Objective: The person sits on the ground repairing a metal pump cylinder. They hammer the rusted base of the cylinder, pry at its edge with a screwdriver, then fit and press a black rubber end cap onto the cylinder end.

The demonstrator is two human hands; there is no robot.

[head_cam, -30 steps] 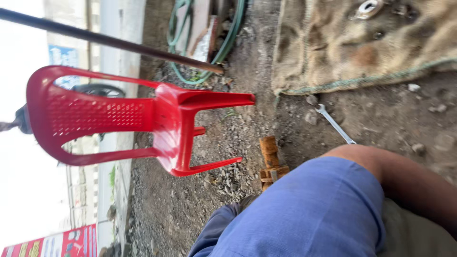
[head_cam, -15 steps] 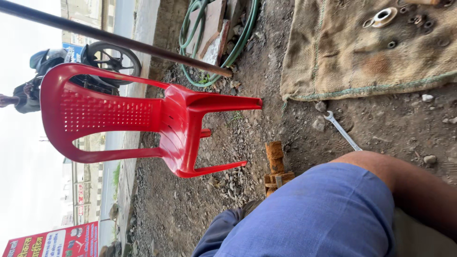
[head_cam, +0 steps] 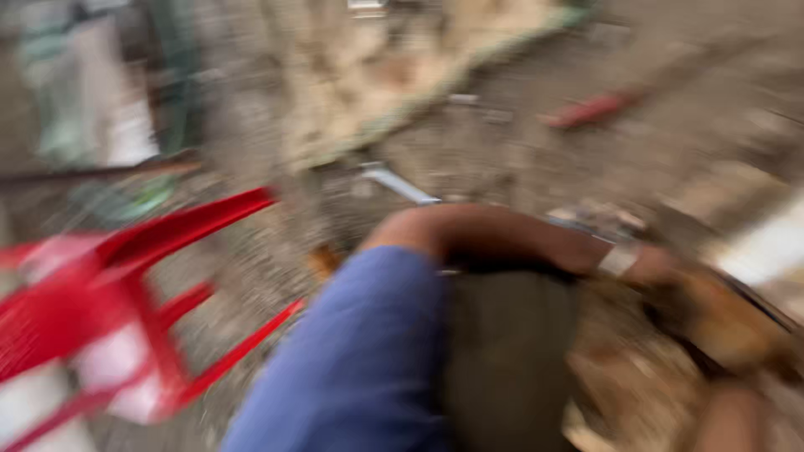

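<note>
Spanner [head_cam: 400, 184] (blurred) lies on gravel beside bent arm [head_cam: 502, 238].

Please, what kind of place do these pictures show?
Probably an outdoor work spot, perhaps a roadside repair area, though the picture is blurred. The bare gravelly dirt ground, a red plastic chair, a worn brownish sackcloth and a silver metal wrench lying on the ground suggest it.

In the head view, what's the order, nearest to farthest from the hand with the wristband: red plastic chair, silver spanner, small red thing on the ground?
From the hand, though the picture is blurred:
1. Small red thing, on the dirt above it.
2. Silver spanner, past the elbow, to the left.
3. Red plastic chair, at the far left edge.
</note>
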